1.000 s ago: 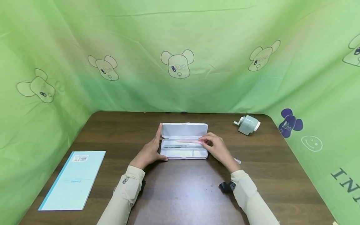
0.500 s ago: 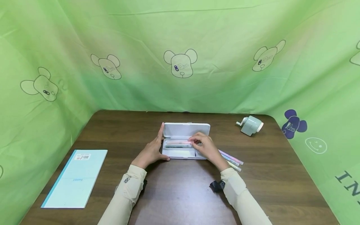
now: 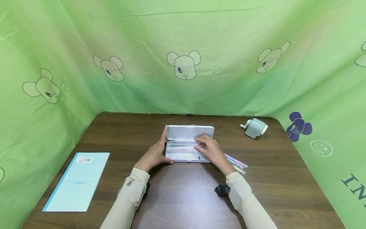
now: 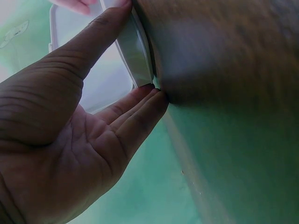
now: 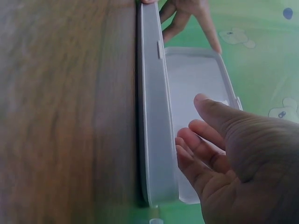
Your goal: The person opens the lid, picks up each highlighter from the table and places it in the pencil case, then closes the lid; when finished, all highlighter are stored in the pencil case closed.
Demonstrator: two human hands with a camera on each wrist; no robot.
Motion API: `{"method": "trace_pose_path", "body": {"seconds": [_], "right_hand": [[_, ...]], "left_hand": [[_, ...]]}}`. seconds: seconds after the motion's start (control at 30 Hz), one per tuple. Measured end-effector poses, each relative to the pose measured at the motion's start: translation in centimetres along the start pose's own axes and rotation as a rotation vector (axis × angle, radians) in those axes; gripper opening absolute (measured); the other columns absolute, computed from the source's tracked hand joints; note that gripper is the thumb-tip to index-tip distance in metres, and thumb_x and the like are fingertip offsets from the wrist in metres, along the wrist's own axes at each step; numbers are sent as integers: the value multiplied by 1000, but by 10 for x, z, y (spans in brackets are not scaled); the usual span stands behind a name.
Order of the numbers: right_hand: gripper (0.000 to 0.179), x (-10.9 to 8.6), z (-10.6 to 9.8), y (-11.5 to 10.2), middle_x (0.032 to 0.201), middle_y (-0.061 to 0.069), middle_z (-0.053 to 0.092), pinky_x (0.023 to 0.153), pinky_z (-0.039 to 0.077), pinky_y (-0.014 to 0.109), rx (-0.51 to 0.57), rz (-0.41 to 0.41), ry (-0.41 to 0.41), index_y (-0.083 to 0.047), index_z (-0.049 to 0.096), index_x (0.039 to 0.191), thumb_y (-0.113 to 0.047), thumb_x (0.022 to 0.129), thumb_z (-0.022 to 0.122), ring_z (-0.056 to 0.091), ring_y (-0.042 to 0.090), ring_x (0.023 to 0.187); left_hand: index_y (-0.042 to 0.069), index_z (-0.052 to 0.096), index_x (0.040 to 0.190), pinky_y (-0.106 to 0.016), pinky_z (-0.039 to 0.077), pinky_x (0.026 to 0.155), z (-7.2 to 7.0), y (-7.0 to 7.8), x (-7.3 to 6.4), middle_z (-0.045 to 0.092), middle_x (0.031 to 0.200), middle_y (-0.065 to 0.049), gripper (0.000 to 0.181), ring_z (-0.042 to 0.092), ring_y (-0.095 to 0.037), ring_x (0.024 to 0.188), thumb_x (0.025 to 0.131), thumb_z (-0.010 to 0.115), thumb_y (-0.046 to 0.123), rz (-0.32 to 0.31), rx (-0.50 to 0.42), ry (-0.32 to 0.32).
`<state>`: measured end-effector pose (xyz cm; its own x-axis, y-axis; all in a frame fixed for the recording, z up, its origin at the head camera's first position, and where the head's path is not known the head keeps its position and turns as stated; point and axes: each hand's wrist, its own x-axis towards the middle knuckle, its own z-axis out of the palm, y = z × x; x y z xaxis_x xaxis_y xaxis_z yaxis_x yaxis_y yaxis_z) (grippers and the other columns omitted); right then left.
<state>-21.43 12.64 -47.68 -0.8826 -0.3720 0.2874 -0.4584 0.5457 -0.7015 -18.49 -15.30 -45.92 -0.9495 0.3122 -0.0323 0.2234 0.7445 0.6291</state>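
Observation:
A white pencil case (image 3: 183, 156) stands on the table with its lid (image 3: 190, 132) raised. My left hand (image 3: 154, 156) holds its left end, thumb at the front corner and index finger reaching up to the lid's edge. In the left wrist view, this hand's thumb and fingers (image 4: 135, 114) lie against the case's end. Inside the rear compartment lie slim pens, a pale pink pen (image 3: 183, 150) among them. My right hand (image 3: 210, 151) hovers over the case's right part, thumb apart from loosely bent fingers, with nothing between them in the right wrist view.
Several pastel pens (image 3: 237, 163) lie to the right of the case, partly behind the right wrist. A grey-green pencil sharpener (image 3: 254, 128) with a crank is at the back right. A light blue notebook (image 3: 77, 183) lies at the left. A green curtain (image 3: 183, 95) hangs behind the table.
The right hand moved left with the pink pen, set it down in the rear compartment and let it go. The left hand stayed at the case's end.

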Motion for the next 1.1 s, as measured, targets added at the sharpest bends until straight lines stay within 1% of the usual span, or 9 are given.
{"method": "trace_pose_path", "body": {"seconds": [0.1, 0.23, 0.43, 0.6, 0.7, 0.83, 0.97, 1.1], "right_hand": [[35, -2, -3, 1, 116, 19, 74, 89, 64, 44, 1, -10, 7, 10, 75, 126, -2, 95, 82, 76, 33, 96], [31, -8, -10, 5, 115, 18, 75, 87, 64, 41, -23, -16, 32, 8, 76, 123, -1, 94, 82, 75, 30, 94], [26, -27, -34, 18, 109, 12, 76, 82, 63, 36, -88, 11, 92, 4, 79, 120, 0, 95, 82, 72, 23, 90], [25, -54, -61, 35, 105, 10, 76, 79, 61, 33, -143, 40, 119, 3, 79, 119, 3, 94, 81, 71, 22, 88], [25, -76, -79, 46, 105, 10, 76, 77, 60, 29, -166, 47, 145, 3, 80, 118, 4, 93, 82, 70, 15, 87], [23, -99, -101, 56, 104, 8, 77, 74, 58, 23, -201, 80, 185, 2, 81, 115, 3, 92, 84, 66, 5, 84], [18, -113, -116, 61, 104, 8, 77, 72, 56, 21, -223, 136, 164, -2, 83, 110, -1, 92, 85, 64, 1, 82], [15, -120, -122, 65, 102, 6, 77, 70, 55, 21, -209, 162, 103, -4, 83, 107, -3, 93, 85, 62, 0, 80]], "left_hand": [[21, -20, 172, -63, 43, 117, 0, 0, 0, 55, 155, -30, 154, 55, -50, 140, 77, 101, 15, -4, 4, -1], [22, -22, 172, -63, 44, 116, 0, 0, 0, 56, 155, -30, 155, 56, -49, 140, 77, 101, 15, 2, 6, 0], [20, -20, 172, -62, 44, 117, 0, 0, 1, 56, 154, -29, 154, 56, -49, 140, 78, 101, 15, 6, -7, -2], [18, -19, 172, -63, 43, 117, -1, 2, 0, 55, 155, -30, 153, 55, -50, 140, 78, 101, 15, -1, -4, -6], [17, -18, 172, -64, 43, 117, -1, 3, 0, 55, 155, -30, 152, 55, -50, 140, 78, 101, 15, -2, -5, -10], [17, -18, 172, -64, 44, 116, -2, 3, 0, 55, 155, -30, 152, 56, -50, 139, 78, 101, 15, 5, -8, -8], [18, -19, 172, -64, 44, 116, -2, 2, -1, 55, 155, -31, 153, 55, -50, 140, 78, 101, 15, 10, -2, -1], [18, -20, 172, -64, 44, 116, -1, 1, 0, 55, 155, -31, 153, 55, -50, 141, 78, 101, 15, 9, 2, -3]]}}
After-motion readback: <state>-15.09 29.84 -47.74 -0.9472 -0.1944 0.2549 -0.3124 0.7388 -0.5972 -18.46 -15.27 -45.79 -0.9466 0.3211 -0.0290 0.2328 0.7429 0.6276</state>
